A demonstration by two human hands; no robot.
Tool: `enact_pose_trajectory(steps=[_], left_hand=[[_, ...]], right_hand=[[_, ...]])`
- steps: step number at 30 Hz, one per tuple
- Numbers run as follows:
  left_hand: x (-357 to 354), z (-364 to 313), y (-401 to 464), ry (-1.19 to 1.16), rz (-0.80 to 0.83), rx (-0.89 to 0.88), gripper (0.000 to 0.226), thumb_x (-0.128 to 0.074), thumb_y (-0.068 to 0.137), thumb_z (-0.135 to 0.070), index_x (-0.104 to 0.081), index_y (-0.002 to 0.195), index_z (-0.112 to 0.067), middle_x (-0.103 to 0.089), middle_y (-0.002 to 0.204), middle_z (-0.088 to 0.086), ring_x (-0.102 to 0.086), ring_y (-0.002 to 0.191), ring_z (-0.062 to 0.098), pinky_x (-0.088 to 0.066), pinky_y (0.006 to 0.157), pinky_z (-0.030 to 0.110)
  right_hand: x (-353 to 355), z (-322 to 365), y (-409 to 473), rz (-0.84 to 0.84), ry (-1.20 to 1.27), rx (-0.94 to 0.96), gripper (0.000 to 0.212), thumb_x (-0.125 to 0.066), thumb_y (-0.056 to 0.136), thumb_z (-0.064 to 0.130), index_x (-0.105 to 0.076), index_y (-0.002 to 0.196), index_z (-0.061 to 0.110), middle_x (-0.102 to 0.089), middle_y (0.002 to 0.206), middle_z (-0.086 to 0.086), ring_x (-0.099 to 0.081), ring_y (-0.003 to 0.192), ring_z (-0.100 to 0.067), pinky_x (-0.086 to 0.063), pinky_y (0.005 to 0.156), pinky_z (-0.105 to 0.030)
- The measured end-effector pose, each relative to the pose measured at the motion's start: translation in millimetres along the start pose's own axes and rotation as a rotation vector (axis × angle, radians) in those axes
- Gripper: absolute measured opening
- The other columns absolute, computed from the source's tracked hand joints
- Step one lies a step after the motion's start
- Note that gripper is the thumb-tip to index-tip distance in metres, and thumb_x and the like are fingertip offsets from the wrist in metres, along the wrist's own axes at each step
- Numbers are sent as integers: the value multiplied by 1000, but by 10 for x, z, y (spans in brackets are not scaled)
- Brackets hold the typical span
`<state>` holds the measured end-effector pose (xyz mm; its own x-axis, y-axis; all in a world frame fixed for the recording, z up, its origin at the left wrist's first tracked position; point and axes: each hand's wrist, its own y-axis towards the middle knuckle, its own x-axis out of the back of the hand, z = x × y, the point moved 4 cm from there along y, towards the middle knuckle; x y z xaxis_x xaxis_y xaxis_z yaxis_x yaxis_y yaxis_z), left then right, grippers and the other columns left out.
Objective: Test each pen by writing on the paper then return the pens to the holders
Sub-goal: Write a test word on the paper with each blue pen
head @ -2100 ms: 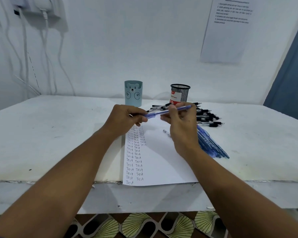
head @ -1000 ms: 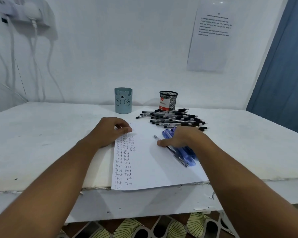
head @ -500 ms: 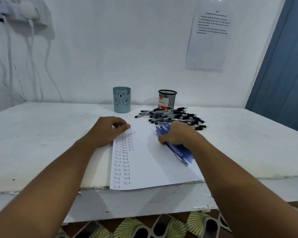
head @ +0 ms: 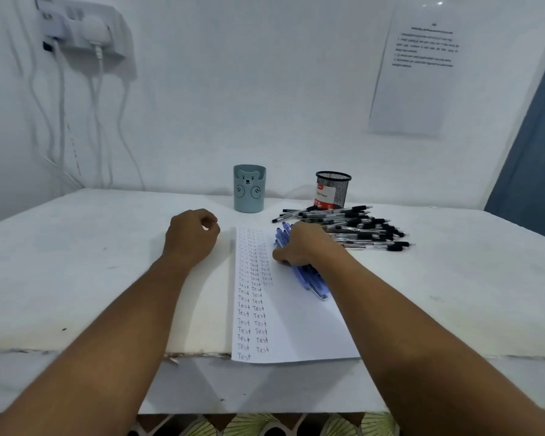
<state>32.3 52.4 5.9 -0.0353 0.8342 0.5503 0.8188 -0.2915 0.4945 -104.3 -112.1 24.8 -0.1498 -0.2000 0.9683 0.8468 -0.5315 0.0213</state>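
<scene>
Blue pens (head: pixel 309 278) bunch under the clutching right hand (head: pixel 302 247) on the paper (head: pixel 290 328), black pens (head: pixel 359 228) behind; the left hand (head: pixel 191 237) is loosely curled and holds nothing.

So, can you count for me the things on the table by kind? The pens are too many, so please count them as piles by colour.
Pen holders: 2, the blue bear cup and the black mesh cup
Piles of black pens: 1
Bunches of blue pens: 1, under the right hand
Sheets of paper: 1
Total: 5
</scene>
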Motion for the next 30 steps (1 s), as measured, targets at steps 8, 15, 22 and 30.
enact_pose_trajectory(steps=[8,15,22,30], left_hand=[[116,242,121,-137,-76,206,16,-56,88,-13,-70,94,-13,-67,91,1,-59,85,19,-45,70,27],[70,291,213,-192,-65,220,13,-59,89,-13,-70,93,-15,-67,87,0,-59,84,15,-41,71,22],[31,324,255,-262,-29,233,8,-68,86,-10,-73,91,-12,-70,85,4,-63,78,16,-42,63,17],[18,262,238,-246,63,200,14,-72,85,-20,-71,99,-17,-71,95,2,-63,85,14,-41,65,12]], right_hand=[[-199,543,624,-47,26,36,38,-61,88,42,-43,96,10,-51,88,-6,-58,104,-31,-47,82,-37],[-275,779,992,-83,165,-69,33,-65,83,33,-44,101,15,-58,115,-13,-55,109,-34,-46,82,-35],[-249,845,1123,-81,192,-99,32,-65,85,32,-51,105,12,-58,114,-11,-56,108,-31,-48,93,-38],[35,801,1007,28,300,-43,39,-57,97,33,-51,125,6,-55,97,-8,-57,96,-26,-50,88,-35]])
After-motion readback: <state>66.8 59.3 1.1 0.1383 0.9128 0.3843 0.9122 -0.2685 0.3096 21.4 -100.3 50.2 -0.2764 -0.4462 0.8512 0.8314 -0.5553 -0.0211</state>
